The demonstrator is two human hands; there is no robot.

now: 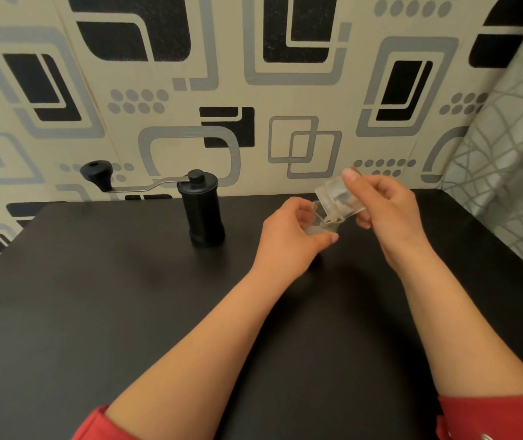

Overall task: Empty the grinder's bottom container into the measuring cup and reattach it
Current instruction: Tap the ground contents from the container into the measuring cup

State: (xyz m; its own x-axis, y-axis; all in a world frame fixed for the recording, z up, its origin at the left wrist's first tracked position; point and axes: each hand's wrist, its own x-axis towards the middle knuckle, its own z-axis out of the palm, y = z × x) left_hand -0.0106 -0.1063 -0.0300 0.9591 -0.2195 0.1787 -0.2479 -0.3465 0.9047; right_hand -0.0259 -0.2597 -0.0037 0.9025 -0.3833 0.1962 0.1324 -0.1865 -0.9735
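— Can you see the cup (321, 229)?
— Barely; the left hand (288, 235) wraps it. The right hand (388, 212) grips one tilted container (337, 198) just above. One grinder (202, 208) stands left of both.

- We take this for a room in a home, not a workplace.
- We see wallpaper (285, 90) covering the whole wall behind, with a bold pattern of black and grey rounded rectangles and dots on cream.
- We see a plain dark table (95, 296) whose far edge stands against that wall.
- Beyond the table's right edge hangs or lies a pale fabric (507, 147) with a grey lattice print; curtain or upholstery, we cannot tell.
- Near the table's far edge stands a small black hand-cranked grinder (201, 211), a household tool.
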